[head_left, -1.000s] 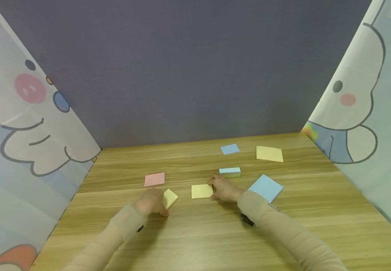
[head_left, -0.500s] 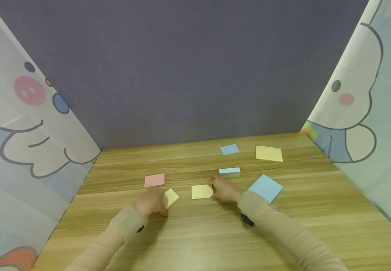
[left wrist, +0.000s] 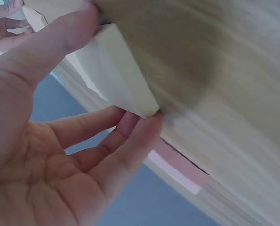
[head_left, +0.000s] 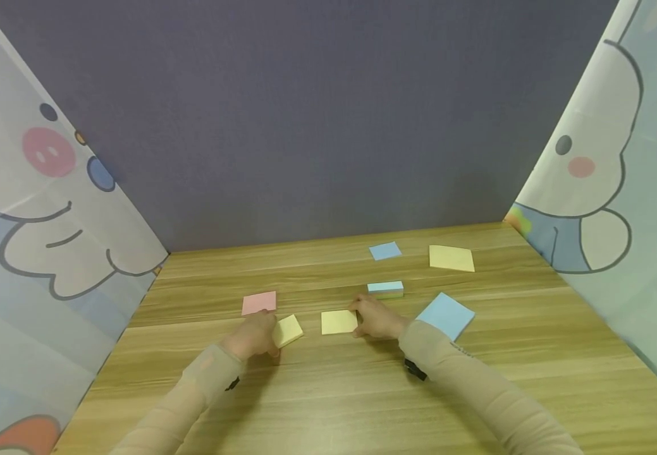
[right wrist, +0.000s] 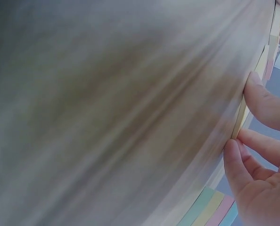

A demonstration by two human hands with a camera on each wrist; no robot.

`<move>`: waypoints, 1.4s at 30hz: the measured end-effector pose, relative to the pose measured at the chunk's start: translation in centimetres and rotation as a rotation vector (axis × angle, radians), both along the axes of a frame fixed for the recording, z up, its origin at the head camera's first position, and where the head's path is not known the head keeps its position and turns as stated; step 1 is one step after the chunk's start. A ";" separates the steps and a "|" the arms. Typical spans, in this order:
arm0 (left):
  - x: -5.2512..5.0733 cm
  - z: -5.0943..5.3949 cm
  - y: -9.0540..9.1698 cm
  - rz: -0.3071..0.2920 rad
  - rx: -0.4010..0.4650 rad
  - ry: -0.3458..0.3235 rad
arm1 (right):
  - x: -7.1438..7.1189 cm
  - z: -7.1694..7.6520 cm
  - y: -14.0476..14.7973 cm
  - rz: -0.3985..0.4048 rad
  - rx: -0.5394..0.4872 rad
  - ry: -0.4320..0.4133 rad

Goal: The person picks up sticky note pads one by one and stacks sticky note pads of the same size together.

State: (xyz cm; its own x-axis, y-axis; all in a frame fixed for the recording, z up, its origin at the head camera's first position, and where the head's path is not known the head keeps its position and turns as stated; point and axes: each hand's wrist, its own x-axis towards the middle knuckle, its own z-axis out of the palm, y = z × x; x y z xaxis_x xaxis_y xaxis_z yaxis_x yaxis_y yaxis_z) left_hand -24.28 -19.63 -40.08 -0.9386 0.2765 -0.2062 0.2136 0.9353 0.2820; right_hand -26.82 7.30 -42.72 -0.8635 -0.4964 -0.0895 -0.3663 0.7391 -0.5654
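Note:
In the head view, my left hand (head_left: pixel 251 335) holds a thick pad of yellow sticky notes (head_left: pixel 289 331) by its left side. The left wrist view shows thumb and fingertips at opposite edges of this pad (left wrist: pixel 126 70). Right of it lies a thinner yellow sticky note pad (head_left: pixel 336 322), flat on the table. My right hand (head_left: pixel 379 318) grips that pad's right end between thumb and fingers, also seen from the right wrist. A gap separates the two pads. A pink sticky note pad (head_left: pixel 259 303) lies just beyond my left hand.
Behind my right hand stands a block of layered coloured notes (head_left: pixel 386 291). A large blue pad (head_left: pixel 446 316) lies right of it, with a small blue note (head_left: pixel 386 251) and a yellow pad (head_left: pixel 451 258) farther back. A dark grey panel (head_left: pixel 328 126) borders the wooden table (head_left: pixel 328 404).
The thick yellow pad in my left hand has turned clockwise and shifted slightly right. My right hand and the thin pad have stayed put.

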 end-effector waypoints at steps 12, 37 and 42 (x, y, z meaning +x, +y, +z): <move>1.3 -1.7 -1.9 0.027 0.057 0.104 | 0.2 0.0 0.0 0.003 0.006 0.003; 1.1 -1.8 -2.2 0.036 0.092 0.105 | 0.0 -0.1 0.1 0.014 0.008 -0.009; 1.1 -1.8 -2.4 0.019 0.120 0.130 | 0.0 -0.1 0.1 -0.004 0.008 -0.016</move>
